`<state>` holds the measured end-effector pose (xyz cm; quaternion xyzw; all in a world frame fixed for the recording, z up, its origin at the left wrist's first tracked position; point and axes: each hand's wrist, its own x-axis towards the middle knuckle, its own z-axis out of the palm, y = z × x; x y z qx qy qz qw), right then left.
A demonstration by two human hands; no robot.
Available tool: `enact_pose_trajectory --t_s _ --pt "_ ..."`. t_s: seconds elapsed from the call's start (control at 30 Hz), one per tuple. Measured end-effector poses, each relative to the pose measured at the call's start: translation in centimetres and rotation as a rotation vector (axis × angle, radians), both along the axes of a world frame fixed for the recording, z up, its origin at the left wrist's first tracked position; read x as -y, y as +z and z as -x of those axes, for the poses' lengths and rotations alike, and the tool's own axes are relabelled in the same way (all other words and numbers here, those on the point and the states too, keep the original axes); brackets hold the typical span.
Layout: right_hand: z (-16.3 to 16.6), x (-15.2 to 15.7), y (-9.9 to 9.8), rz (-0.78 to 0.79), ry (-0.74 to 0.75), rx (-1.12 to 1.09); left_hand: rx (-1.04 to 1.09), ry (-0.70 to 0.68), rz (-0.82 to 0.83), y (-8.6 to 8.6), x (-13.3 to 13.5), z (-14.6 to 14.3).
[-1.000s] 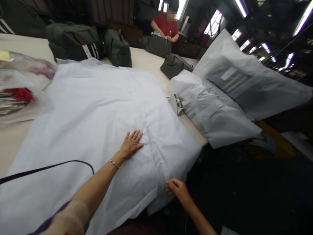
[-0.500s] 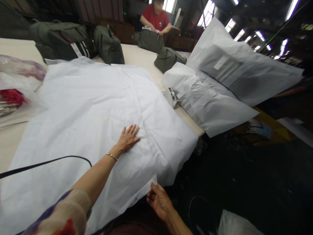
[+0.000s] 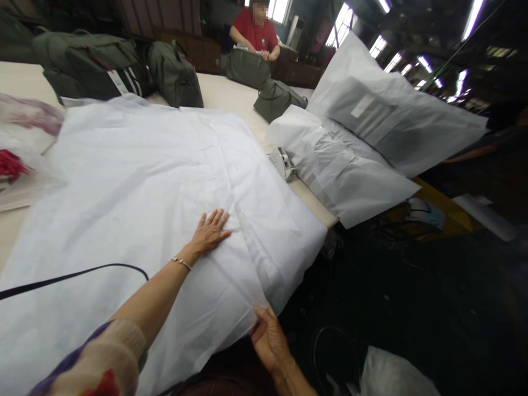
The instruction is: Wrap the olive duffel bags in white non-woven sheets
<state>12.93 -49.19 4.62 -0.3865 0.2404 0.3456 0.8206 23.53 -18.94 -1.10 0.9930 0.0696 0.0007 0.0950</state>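
Observation:
A large white sheet of thin fabric [image 3: 136,165] lies spread over the pale table [image 3: 231,96]. My left hand [image 3: 208,234] rests flat on it near the middle front, fingers stretched out, a thin bracelet on the wrist. My right hand [image 3: 270,341] is at the sheet's near right corner by the table edge, fingers closed on the hanging edge of the sheet. A thin black strap [image 3: 74,275] lies across the sheet to the left of my left arm.
Grey-green duffel bags [image 3: 94,63] stand at the table's far side. A person in a red shirt [image 3: 256,36] handles another bag there. Translucent white bags [image 3: 371,143] are stacked at the right. Plastic-wrapped items [image 3: 16,159] lie at the left. The floor to the right is dark.
My right hand has shifted left along the sheet's front edge and now grips the corner from below. My left hand has stayed flat on the sheet.

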Motion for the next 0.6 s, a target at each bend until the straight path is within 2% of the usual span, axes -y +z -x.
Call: enact_pose_trajectory --t_s 0.1,0.2,0.27,0.43,0.6 --pt "-0.2 0.9 0.1 0.036 0.065 0.012 -0.001 0.000 -0.002 0.1 0.0 0.0" --pt "0.1 2.2 -0.6 0.142 0.121 0.061 -0.002 -0.001 -0.003 0.2 0.1 0.0" --pt "0.5 2.9 -1.7 0.269 0.186 0.122 -0.004 -0.002 -0.002 0.3 0.1 0.0" --pt "0.4 3.2 -5.1 0.717 0.317 0.349 -0.010 -0.009 0.004 0.2 0.0 -0.1" --pt "-0.1 4.5 -6.4 0.867 0.389 0.396 0.018 -0.008 0.003 0.0 -0.1 0.1"
